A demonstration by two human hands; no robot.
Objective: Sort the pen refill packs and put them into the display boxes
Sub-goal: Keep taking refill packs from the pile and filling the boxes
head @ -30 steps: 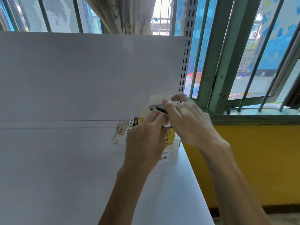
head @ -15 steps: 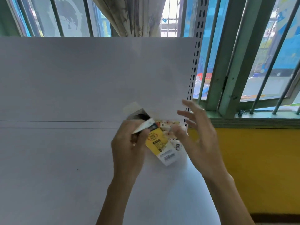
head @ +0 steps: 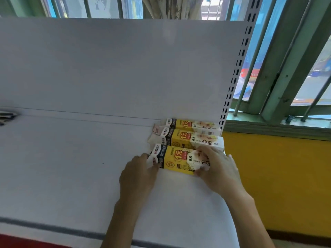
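Note:
Three yellow-and-white refill boxes lie side by side at the back right of the white shelf (head: 75,167). The far box (head: 192,125) sits against the back panel, and the middle box (head: 189,138) lies right in front of it. The near box (head: 177,159) is held at both ends. My left hand (head: 138,176) grips its left, dark-printed end with curled fingers. My right hand (head: 218,169) wraps its fingers over the right, white end and hides that end.
A white upright back panel (head: 116,68) closes the shelf behind, with a slotted post (head: 236,72) at its right end. Beyond it are a barred window (head: 290,68) and a yellow wall (head: 277,176). A blurred dark object (head: 6,116) lies at the far left.
Earlier my left hand held one box up with its flap open while the right hand hovered open. Now that box lies flat in front of two others, both hands on it. The camera tilted down.

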